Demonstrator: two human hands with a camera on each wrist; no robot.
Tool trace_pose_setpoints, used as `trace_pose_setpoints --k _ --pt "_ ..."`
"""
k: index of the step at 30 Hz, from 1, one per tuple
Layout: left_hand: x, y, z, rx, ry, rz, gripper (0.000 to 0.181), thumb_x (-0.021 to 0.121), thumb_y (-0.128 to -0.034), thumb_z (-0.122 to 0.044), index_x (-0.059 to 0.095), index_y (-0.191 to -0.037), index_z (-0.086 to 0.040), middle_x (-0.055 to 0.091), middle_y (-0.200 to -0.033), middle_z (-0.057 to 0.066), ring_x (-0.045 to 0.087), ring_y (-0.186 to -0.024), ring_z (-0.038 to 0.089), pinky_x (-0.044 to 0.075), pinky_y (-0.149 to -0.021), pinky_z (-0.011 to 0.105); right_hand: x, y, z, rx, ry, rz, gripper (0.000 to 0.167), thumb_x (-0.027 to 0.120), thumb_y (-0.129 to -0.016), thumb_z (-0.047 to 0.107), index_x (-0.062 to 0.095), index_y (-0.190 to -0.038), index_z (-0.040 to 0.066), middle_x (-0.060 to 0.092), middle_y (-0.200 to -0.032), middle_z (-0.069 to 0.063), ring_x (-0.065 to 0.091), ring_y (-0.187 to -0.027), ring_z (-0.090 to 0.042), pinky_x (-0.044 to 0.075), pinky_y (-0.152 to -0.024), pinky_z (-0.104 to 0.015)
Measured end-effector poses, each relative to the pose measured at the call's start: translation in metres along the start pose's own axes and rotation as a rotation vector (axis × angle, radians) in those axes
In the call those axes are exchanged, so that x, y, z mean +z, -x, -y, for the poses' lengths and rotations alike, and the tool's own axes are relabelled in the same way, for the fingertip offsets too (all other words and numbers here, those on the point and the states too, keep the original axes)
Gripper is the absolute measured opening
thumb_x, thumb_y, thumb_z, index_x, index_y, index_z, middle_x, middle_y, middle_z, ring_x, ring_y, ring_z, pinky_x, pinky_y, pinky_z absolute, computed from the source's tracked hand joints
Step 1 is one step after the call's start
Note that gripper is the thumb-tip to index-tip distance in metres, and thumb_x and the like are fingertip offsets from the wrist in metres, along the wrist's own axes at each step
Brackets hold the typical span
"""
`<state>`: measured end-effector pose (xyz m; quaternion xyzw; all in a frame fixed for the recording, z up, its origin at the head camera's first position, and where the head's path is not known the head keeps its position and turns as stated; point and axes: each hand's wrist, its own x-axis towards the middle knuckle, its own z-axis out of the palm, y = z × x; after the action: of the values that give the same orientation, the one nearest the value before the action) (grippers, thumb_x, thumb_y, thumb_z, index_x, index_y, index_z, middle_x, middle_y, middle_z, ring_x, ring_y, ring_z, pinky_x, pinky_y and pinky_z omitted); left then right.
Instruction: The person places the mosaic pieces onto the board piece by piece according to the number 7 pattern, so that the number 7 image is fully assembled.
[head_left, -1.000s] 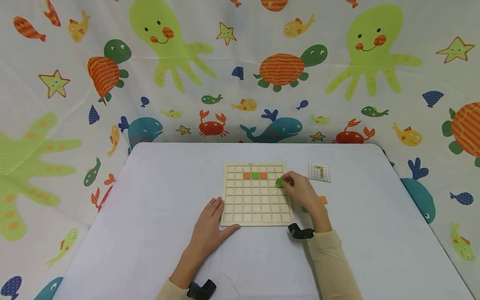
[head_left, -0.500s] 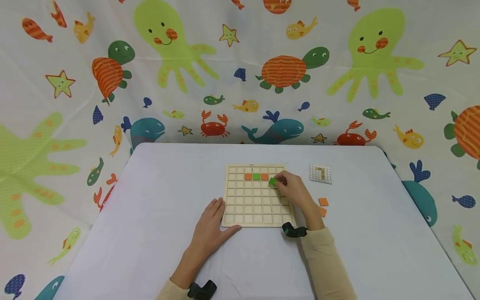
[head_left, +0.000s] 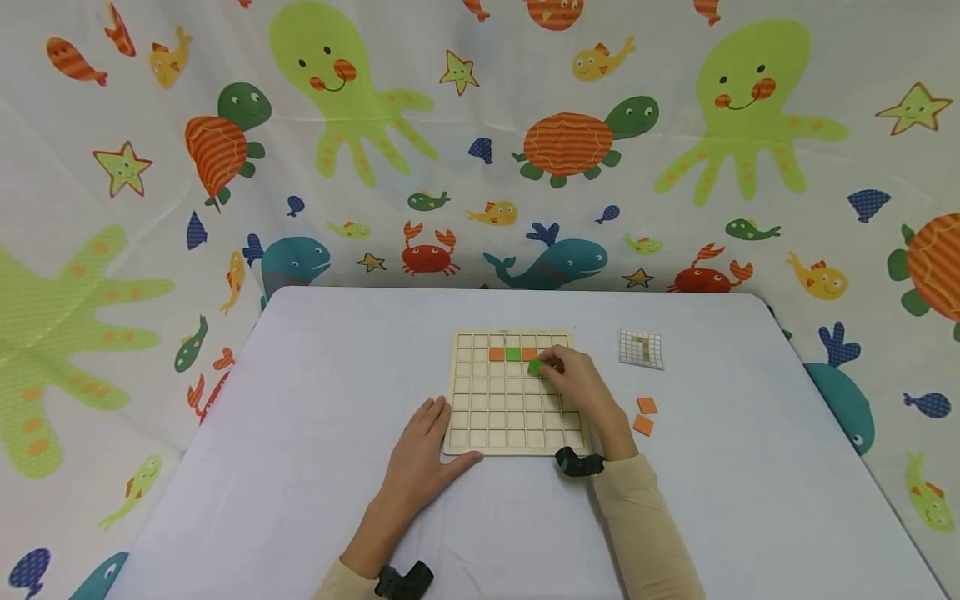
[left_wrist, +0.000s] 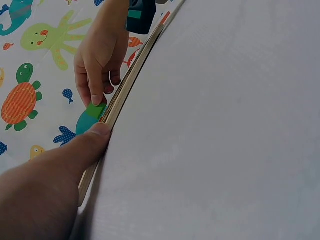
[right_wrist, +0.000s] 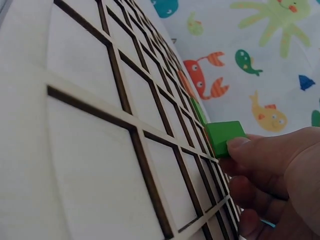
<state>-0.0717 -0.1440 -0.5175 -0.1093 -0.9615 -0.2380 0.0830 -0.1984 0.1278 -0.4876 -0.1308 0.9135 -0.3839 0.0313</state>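
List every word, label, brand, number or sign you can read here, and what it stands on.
No text can be read.
Small grid card: any lettering is too small to read.
Wooden board: none legible.
Green tile: none on the faces that show.
Right wrist camera: none legible.

R hand (head_left: 577, 380) pinches grn tile (head_left: 535, 367) over grid brd (head_left: 479, 403); L hand (head_left: 422, 452) at brd's L edge.

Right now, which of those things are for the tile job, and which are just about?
For the job, it seems:
green tile, pinched by the right hand;
wooden board, touched by the left hand;
three tiles on it;
two loose orange tiles;
patterned card.

Just about:
sea-creature curtain;
black wrist devices.
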Motion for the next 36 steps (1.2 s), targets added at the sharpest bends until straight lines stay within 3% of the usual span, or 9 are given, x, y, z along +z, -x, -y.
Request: trace_pose_setpoints --k 10,19,36 --pt "0.000 0.000 -0.001 0.009 -0.006 -0.008 0.093 0.074 -0.0810 -0.060 0.049 -0.146 0.002 0.048 -0.153 0.019 0.040 -0.146 0.036 0.041 -0.116 0.049 0.006 -0.001 0.003 -0.019 0.004 -0.012 0.019 0.066 -0.097 0.016 0.067 -0.114 0.007 0.071 -0.099 -0.007 0.061 -0.083 -0.017 0.051 -0.074 -0.030" --pt "-0.001 0.000 0.000 0.015 -0.013 -0.010 0.093 0.075 -0.0809 -0.060 0.050 -0.145 0.002 0.048 -0.152 0.019 0.041 -0.145 0.036 0.041 -0.115 0.049 0.007 -0.001 0.004 0.005 0.005 0.002 0.017 0.063 -0.099 0.015 0.068 -0.115 0.009 0.071 -0.104 -0.007 0.061 -0.086 -0.018 0.051 -0.075 -0.032" --pt "0.002 -0.001 0.002 0.005 -0.015 0.009 0.094 0.074 -0.0813 -0.060 0.048 -0.147 0.001 0.047 -0.153 0.018 0.040 -0.146 0.035 0.040 -0.116 0.048 0.012 -0.004 0.002 -0.044 0.081 -0.047 0.021 0.066 -0.097 0.012 0.075 -0.114 0.004 0.071 -0.107 -0.011 0.064 -0.089 -0.022 0.055 -0.077 -0.035"
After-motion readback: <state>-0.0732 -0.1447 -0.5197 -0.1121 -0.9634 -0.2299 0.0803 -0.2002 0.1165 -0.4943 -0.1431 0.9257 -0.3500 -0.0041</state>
